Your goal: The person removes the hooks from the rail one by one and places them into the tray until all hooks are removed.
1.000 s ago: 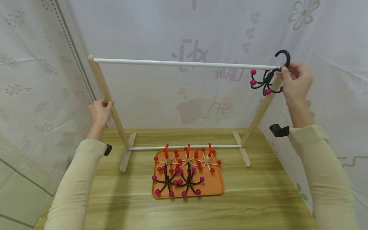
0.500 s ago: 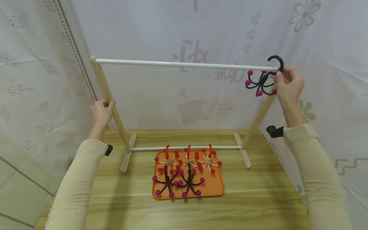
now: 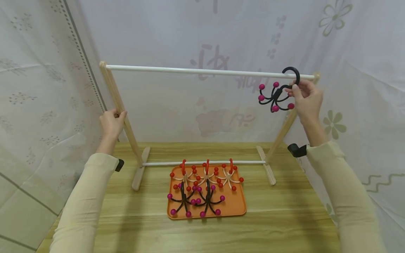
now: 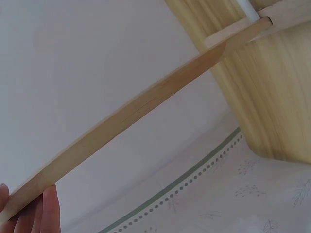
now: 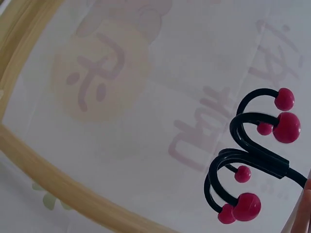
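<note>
My right hand [image 3: 307,100] pinches the neck of a black multi-arm hook hanger [image 3: 276,95] tipped with magenta balls. Its curved hook is level with the right end of the white top rod [image 3: 202,71]; whether the two touch, I cannot tell. In the right wrist view, the hanger's arms [image 5: 262,160] curl outward, with only fingertips visible at the edge. My left hand [image 3: 112,123] grips the rack's left wooden post [image 3: 115,93] partway up. Fingers [image 4: 50,208] wrap that post in the left wrist view.
An orange tray [image 3: 235,203] on the wooden table [image 3: 253,228] holds two more black hangers [image 3: 184,198] and three white ones [image 3: 229,176] with red hooks and balls. The rack's feet [image 3: 139,174] stand behind and beside it. A patterned curtain [image 3: 177,31] hangs behind.
My right hand has carried the black hanger left and slightly down, from the rack's right end to a point inward along the rod. My left hand keeps its place on the post.
</note>
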The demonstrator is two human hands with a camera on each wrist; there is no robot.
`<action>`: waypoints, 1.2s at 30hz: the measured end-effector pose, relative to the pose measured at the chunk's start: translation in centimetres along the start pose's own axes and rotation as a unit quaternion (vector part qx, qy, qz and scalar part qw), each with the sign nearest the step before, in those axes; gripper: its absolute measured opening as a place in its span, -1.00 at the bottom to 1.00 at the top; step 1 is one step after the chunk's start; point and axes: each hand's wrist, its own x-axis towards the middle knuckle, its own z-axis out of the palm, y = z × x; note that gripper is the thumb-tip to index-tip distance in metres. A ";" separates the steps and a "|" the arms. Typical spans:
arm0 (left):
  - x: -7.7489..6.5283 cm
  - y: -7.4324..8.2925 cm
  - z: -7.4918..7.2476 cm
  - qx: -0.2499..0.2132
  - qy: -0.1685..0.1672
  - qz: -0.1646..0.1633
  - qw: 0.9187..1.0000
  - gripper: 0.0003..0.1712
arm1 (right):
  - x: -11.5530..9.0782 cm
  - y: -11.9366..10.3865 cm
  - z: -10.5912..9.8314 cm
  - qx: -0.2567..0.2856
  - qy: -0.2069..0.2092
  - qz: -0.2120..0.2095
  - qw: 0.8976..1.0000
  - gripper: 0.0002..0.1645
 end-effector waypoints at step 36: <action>0.1 -0.1 0.1 0.012 0.006 0.009 1.000 -0.58 | -14.4 2.2 -1.4 0.018 -0.162 0.030 0.986 -0.83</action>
